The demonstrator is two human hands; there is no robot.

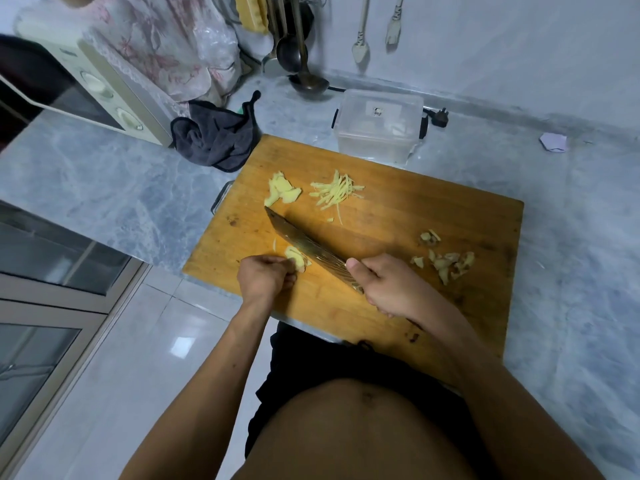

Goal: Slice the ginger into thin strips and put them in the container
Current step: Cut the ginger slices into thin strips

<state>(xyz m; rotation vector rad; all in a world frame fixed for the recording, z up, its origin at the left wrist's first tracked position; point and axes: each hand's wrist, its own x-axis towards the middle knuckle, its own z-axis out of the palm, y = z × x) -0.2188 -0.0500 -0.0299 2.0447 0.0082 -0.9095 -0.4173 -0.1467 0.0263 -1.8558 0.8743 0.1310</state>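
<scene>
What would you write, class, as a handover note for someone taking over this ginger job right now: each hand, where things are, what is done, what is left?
Left hand: pins ginger slices to the board.
Right hand: grips the knife, blade beside those slices.
Strips: small pile cut, at the board's far side.
More slices wait far left; peel scraps lie right.
Container: behind the board, lid on.
Left: finish slicing, open the container, put the strips in.

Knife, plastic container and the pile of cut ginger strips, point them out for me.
knife [304, 245]: head view, middle of the blade.
plastic container [375, 142]: head view, front wall.
ginger strips [335, 191]: head view, middle of the pile.
</scene>
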